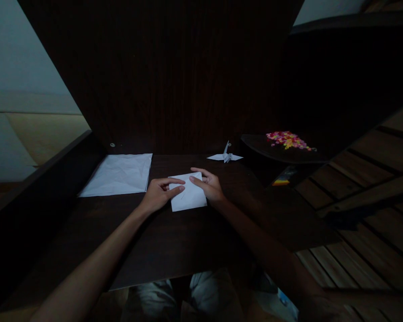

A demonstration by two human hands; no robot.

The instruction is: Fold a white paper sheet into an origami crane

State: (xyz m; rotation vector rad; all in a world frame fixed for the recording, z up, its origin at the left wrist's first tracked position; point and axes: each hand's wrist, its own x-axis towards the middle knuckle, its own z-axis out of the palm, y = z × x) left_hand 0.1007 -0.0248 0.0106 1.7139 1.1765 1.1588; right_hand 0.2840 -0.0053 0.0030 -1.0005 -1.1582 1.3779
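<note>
A small square of folded white paper (188, 199) is between my two hands, just above or on the dark desk. My left hand (159, 193) grips its left edge, thumb and forefinger lying over the top face. At the upper right corner my right hand (211, 184) pinches the sheet, the thumb on top and the other fingers behind it. A short dark line, perhaps a crease or slit, shows near the left thumb. Beyond the hands a folded paper crane (227, 156) stands near the back panel.
A stack of larger white sheets (119, 174) lies at the desk's back left. On a curved side shelf (255, 143) to the right is a heap of small pink, red and yellow pieces (289, 139). A raised side board (36, 188) borders the desk (174, 241) on the left.
</note>
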